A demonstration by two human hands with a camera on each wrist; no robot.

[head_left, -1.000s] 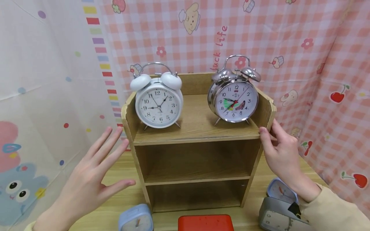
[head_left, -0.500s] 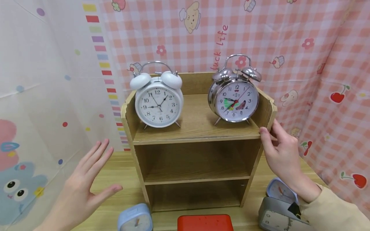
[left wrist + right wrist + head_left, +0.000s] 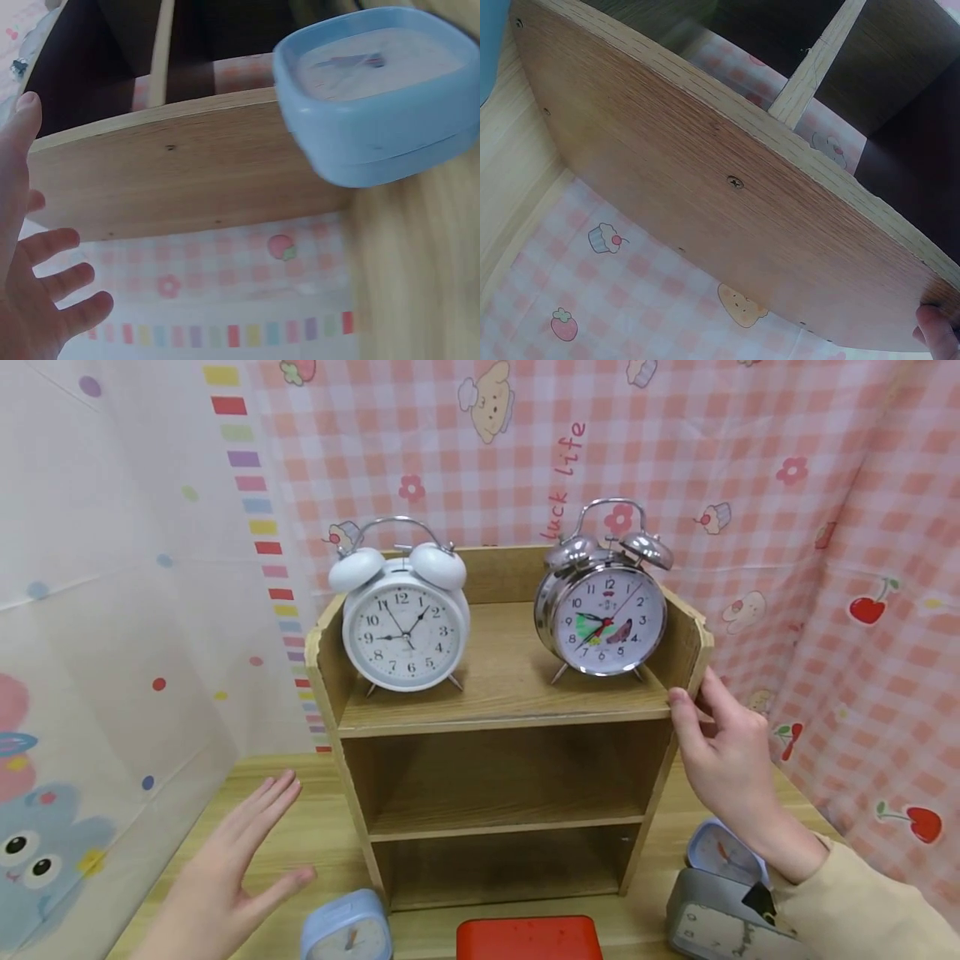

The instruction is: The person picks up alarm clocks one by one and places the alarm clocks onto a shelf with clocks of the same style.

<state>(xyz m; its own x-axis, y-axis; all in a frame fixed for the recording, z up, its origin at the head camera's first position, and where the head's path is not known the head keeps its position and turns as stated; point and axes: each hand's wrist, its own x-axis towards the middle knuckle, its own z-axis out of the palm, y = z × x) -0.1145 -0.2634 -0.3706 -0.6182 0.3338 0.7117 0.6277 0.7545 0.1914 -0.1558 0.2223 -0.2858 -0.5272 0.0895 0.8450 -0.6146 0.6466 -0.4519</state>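
A small wooden shelf (image 3: 495, 724) with a top deck and two compartments below stands upright on the table. On its top deck are a white twin-bell alarm clock (image 3: 406, 635) at left and a silver twin-bell alarm clock (image 3: 604, 618) at right. My right hand (image 3: 731, 760) grips the shelf's right side panel, thumb at the front edge and fingers along the outer face. Apart from the shelf, my left hand (image 3: 225, 868) hovers left of it with straight, spread fingers, holding nothing. Nearest to it is a light blue clock (image 3: 347, 927), also large in the left wrist view.
In front of the shelf lies a red box-shaped object (image 3: 528, 939), cut off by the frame. Beside the right sleeve sit a grey clock (image 3: 720, 914) and another blue clock (image 3: 723, 853). Patterned curtains (image 3: 405, 435) hang behind and at both sides.
My left hand has drawn away from the shelf's left side, moving down and left. The right hand keeps its hold on the shelf, and the clocks stay put.
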